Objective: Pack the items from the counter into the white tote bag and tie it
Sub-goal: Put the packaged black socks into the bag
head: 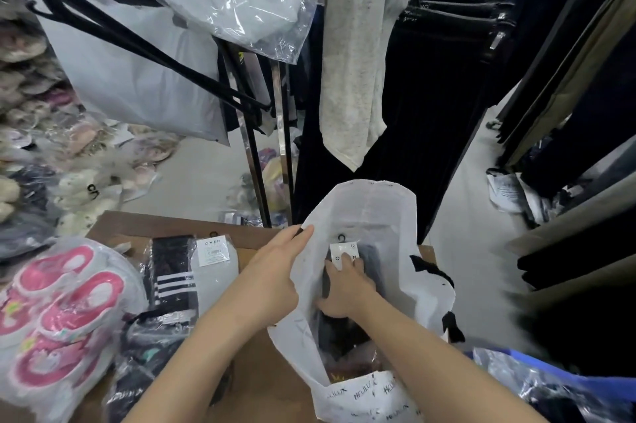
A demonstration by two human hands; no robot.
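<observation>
The white tote bag (375,212) lies open on the brown counter (254,367), its mouth facing me. My left hand (275,271) grips the bag's left rim and holds it open. My right hand (347,288) is inside the bag, its fingers round a dark sock pack (370,262) with a white card label and black hook. Darker items lie deeper in the bag. On the counter to the left lies a black-and-white striped sock pack (179,274) with a white label.
A plastic bag of pink-and-white items (58,312) sits at the counter's left. Dark wrapped packs (148,347) lie beside it. A blue plastic bag (550,388) is at the lower right. Clothing racks with dark garments stand behind and to the right.
</observation>
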